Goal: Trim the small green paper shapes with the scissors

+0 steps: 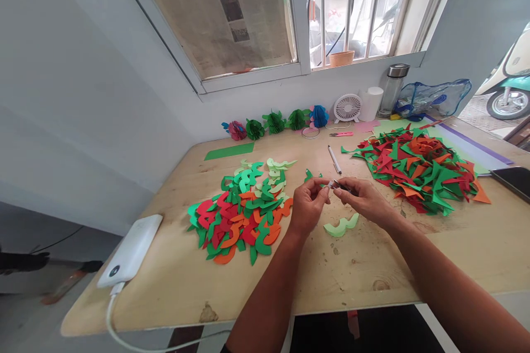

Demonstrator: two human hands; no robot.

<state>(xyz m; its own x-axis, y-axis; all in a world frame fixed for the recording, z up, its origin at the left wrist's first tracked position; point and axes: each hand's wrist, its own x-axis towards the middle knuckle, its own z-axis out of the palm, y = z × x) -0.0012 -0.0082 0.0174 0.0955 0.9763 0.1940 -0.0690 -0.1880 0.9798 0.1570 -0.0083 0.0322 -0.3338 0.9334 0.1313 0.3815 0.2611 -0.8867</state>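
Observation:
My left hand [311, 201] and my right hand [360, 198] meet over the middle of the table. A small whitish piece [330, 183] is pinched between my left thumb and fingers. My right hand is closed on a small dark object [342, 187], its tip against the whitish piece; my fingers hide most of it, and its kind is unclear. Just below my hands lies a light green wavy paper cutout [342, 225]. Beyond my left hand is a green paper scrap [313, 175]. To the left spreads a pile of curved paper cutouts [244, 212] in green, red and orange.
A heap of paper offcuts [426, 165] lies right, near a phone [512, 181]. A white pen [334, 159] and pink-handled tool [342, 134] lie beyond my hands. Folded paper turtles [275, 122], a fan [347, 107] and a bottle [392, 90] line the wall. A power bank [131, 248] sits left.

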